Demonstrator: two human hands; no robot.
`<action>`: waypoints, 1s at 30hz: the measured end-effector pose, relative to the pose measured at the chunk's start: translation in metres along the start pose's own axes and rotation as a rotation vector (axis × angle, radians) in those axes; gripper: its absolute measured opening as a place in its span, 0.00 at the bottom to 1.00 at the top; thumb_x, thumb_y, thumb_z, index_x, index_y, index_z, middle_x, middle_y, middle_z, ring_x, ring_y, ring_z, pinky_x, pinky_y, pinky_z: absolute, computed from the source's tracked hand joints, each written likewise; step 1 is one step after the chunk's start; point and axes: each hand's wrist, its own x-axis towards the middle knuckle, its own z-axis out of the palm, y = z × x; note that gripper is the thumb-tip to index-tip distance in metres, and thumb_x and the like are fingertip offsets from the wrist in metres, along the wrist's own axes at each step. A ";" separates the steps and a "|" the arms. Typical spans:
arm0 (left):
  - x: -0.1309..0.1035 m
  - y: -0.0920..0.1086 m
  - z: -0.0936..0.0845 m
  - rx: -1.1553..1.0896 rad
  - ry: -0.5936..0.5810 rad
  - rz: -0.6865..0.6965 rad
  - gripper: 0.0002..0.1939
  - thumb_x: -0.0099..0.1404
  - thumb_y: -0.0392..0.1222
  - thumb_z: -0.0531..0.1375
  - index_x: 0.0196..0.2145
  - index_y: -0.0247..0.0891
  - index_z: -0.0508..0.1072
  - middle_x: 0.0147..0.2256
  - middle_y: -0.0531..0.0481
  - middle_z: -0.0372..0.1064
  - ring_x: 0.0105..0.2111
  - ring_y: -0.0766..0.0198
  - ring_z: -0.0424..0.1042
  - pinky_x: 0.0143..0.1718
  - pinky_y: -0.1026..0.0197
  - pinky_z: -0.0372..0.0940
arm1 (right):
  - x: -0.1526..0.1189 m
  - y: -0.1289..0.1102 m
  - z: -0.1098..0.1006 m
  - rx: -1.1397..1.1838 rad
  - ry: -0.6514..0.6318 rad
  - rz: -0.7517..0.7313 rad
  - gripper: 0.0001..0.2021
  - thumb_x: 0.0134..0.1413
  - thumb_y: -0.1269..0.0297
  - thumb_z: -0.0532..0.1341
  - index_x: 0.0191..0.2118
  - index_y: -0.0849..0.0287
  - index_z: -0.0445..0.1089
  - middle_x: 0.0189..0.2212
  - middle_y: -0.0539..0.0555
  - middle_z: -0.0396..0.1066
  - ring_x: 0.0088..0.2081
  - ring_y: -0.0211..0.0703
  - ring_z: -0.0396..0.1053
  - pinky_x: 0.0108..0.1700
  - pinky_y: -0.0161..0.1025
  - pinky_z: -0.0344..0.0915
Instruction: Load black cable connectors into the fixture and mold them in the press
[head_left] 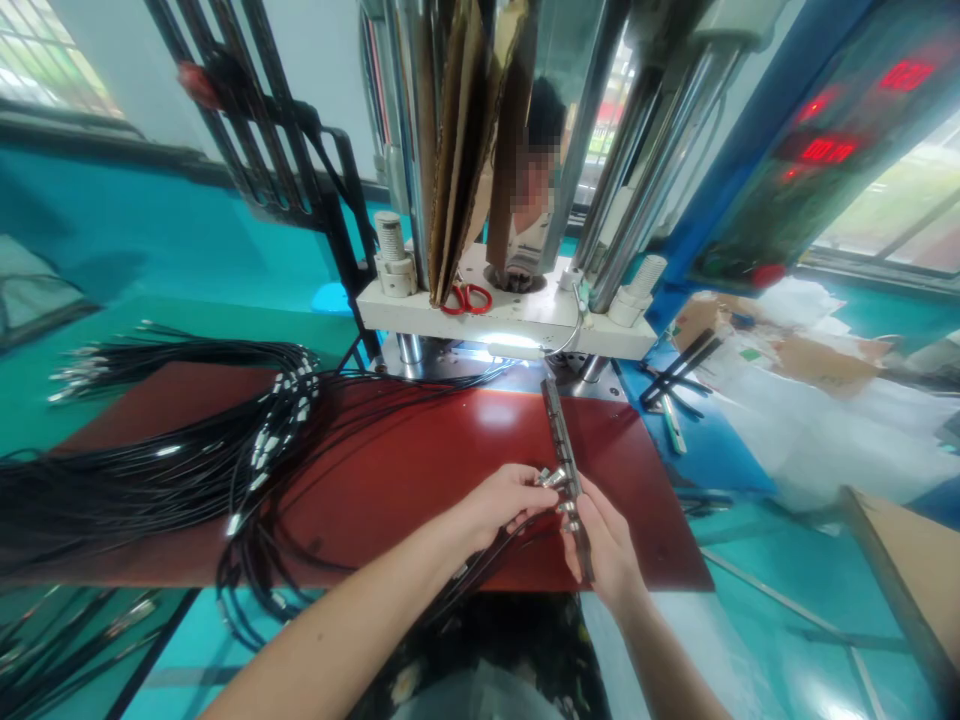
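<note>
My right hand [606, 540] is closed around the lower end of a long dark metal bar [559, 425] with notches along it, tilted over the red-brown board. In my left hand [511, 500], thumb and fingers pinch a black cable with a silver metal connector [553, 478] at its tip, right against the bar's side. More silver pieces [570, 515] sit on the bar beside my right fingers. The cable's lower part runs down toward my lap.
A press with a white plate [502, 310] stands behind the board [420, 470]; red-handled scissors [466, 299] lie on it. A large bundle of black cables [187, 450] covers the left side. At right are a cutter [673, 425] and white plastic sheeting [817, 400].
</note>
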 end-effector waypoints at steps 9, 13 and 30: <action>-0.001 0.005 0.003 0.082 0.073 -0.046 0.10 0.49 0.45 0.58 0.20 0.34 0.66 0.10 0.60 0.50 0.11 0.76 0.46 0.14 0.68 0.39 | -0.003 -0.004 0.002 -0.044 0.008 -0.013 0.27 0.50 0.51 0.56 0.54 0.61 0.58 0.14 0.44 0.61 0.09 0.30 0.54 0.08 0.26 0.51; -0.002 0.007 0.008 0.117 0.097 -0.064 0.09 0.48 0.42 0.57 0.17 0.34 0.65 0.09 0.60 0.48 0.11 0.75 0.45 0.15 0.67 0.38 | -0.002 -0.005 0.001 -0.107 -0.007 0.010 0.28 0.51 0.50 0.55 0.55 0.60 0.57 0.14 0.44 0.61 0.10 0.30 0.55 0.09 0.26 0.51; -0.008 0.006 -0.014 0.101 0.142 0.096 0.10 0.56 0.47 0.53 0.26 0.36 0.60 0.22 0.57 0.58 0.15 0.76 0.53 0.14 0.71 0.46 | -0.002 -0.006 0.000 -0.094 -0.025 0.037 0.29 0.49 0.50 0.56 0.54 0.61 0.58 0.13 0.44 0.61 0.09 0.30 0.53 0.09 0.26 0.50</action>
